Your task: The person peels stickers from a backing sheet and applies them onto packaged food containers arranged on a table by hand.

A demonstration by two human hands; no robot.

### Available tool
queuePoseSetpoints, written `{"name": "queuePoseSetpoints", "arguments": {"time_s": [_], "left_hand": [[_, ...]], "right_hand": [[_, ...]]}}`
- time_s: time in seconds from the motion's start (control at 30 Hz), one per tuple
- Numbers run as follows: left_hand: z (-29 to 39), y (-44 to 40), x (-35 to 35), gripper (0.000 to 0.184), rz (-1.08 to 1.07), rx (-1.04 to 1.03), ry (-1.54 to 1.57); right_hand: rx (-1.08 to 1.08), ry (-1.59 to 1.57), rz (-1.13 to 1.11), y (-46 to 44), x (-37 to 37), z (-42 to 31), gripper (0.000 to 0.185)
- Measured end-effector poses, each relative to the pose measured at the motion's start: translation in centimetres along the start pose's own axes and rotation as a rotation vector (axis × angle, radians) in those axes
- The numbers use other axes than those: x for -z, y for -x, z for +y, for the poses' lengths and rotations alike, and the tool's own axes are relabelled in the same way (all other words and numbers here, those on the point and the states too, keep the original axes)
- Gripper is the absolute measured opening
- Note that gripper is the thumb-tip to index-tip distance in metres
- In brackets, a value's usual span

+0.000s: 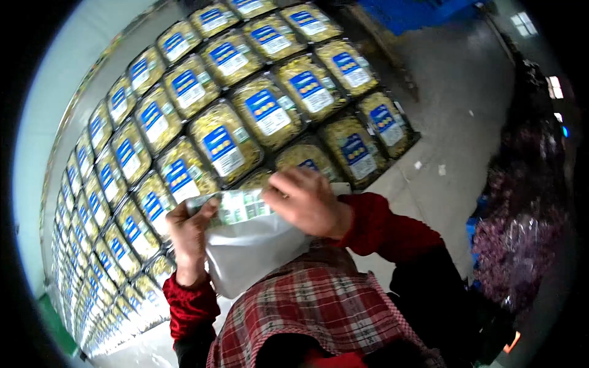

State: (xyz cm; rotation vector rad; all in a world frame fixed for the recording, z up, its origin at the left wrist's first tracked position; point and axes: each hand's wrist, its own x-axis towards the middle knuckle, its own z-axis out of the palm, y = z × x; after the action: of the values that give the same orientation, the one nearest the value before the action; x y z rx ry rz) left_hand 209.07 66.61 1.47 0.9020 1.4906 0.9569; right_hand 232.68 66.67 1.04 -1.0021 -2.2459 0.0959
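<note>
In front of my plaid apron, my left hand (189, 236) grips the left end of a label sheet (239, 207), with the thumb on top. Rows of small green-and-white labels run along its upper edge. Below them the plain white part (254, 251) of the sheet hangs toward the apron (307, 294). My right hand (307, 201) is closed over the sheet's right part, fingers curled and pinched together. What lies between those fingertips is hidden. Just beyond the hands are clear-lidded packs (224, 144) of yellow-green food bearing blue-and-white labels.
Many more packs (126, 156) stand in tight rows to the left and far side, some beside my right hand. Grey floor (454, 110) runs along the right. Purple produce in clear plastic (515, 245) is piled at far right, and blue material (405, 13) lies at the top.
</note>
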Motion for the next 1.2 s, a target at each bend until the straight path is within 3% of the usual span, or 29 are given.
{"name": "queuePoseSetpoints", "arguments": {"time_s": [0.1,0.2,0.27,0.33,0.37,0.6,0.67,0.7,0.73,0.8,0.93,1.0,1.07,1.13,1.17,1.2], "left_hand": [[-0.5,-0.9,-1.2,0.019,-0.048,0.077,-0.022],[-1.1,-1.5,-2.3,0.020,-0.055,0.055,-0.027],[-1.1,-1.7,-2.0,0.021,-0.022,0.079,-0.073],[-0.9,-1.2,-2.3,0.021,-0.016,0.020,-0.009],[-0.2,-0.7,-2.6,0.021,-0.022,0.027,-0.016],[-0.2,-0.1,-3.9,0.020,-0.043,0.007,-0.045],[0.7,0.3,-4.0,0.020,-0.037,0.048,-0.033],[0.6,0.3,-3.6,0.020,-0.055,0.020,-0.051],[1.1,0.6,-3.8,0.020,-0.026,0.040,-0.055],[1.2,0.7,-3.9,0.020,-0.020,0.040,-0.050],[0.9,0.8,-4.3,0.020,-0.014,0.077,-0.009],[1.0,0.8,-4.2,0.020,0.010,0.069,-0.012],[0.9,0.7,-4.0,0.019,0.037,0.088,0.018],[0.9,0.5,-3.9,0.018,0.067,0.091,0.024],[0.8,0.4,-3.8,0.018,0.079,0.103,0.044],[0.7,0.4,-3.6,0.018,0.092,0.114,0.062]], "right_hand": [[-0.004,0.072,0.023,1.9,0.1,0.2,0.012],[-0.138,-0.277,0.070,3.2,1.6,1.5,0.011],[-0.579,-0.822,0.124,4.5,4.1,5.3,0.007],[-1.243,-0.753,0.171,5.9,8.0,12.2,0.010],[-1.380,-0.576,0.205,7.2,9.6,15.1,0.019],[-1.135,-0.135,0.046,11.5,7.1,21.9,0.028],[-0.973,0.304,-0.114,11.3,6.7,22.1,0.029],[-1.062,0.432,-0.277,9.8,7.8,21.7,0.029],[-1.105,0.262,-0.247,7.7,9.5,20.6,0.028],[-0.952,0.190,-0.115,8.6,8.2,24.4,0.026],[-0.845,-0.511,0.259,2.6,4.6,28.8,0.012],[-0.918,-0.448,0.230,0.6,2.9,30.8,0.013],[-0.846,-0.467,0.232,-0.3,1.1,32.6,0.014],[-0.970,-0.365,0.152,-0.9,0.0,33.3,0.019],[-0.774,-0.091,0.083,-0.6,-0.3,33.4,0.025],[-0.768,-0.100,0.074,-0.9,-0.4,33.0,0.025]]}}
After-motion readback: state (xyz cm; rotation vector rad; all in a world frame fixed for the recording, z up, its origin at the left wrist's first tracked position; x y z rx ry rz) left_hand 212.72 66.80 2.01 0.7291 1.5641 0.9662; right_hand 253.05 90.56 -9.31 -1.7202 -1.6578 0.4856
